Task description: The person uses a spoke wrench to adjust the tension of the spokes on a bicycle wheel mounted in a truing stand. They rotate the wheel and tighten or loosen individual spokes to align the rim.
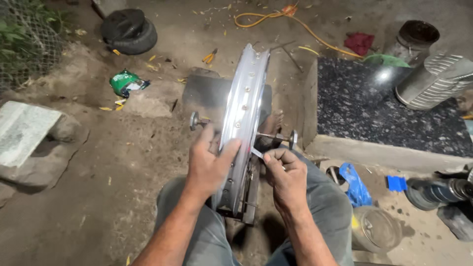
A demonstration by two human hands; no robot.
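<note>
Wheel rim (pixel 245 98), stiff, slick metal, probably light: left hand (pixel 209 162) clasps its edge, right hand (pixel 286 172) pinches a small tool (pixel 256 152).

A black tire (pixel 129 30) lies at the upper left. Below it sits a green wrapper (pixel 126 82). An orange cord (pixel 295 24) curls along the top. A red cloth (pixel 359 42) is at the upper right. A blue bag (pixel 355 184) lies at the lower right.

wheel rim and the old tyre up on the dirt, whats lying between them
In the head view, yellow-handled pliers lie on the dirt between the wheel rim and the old tyre, with scattered yellow scraps around them.
</note>
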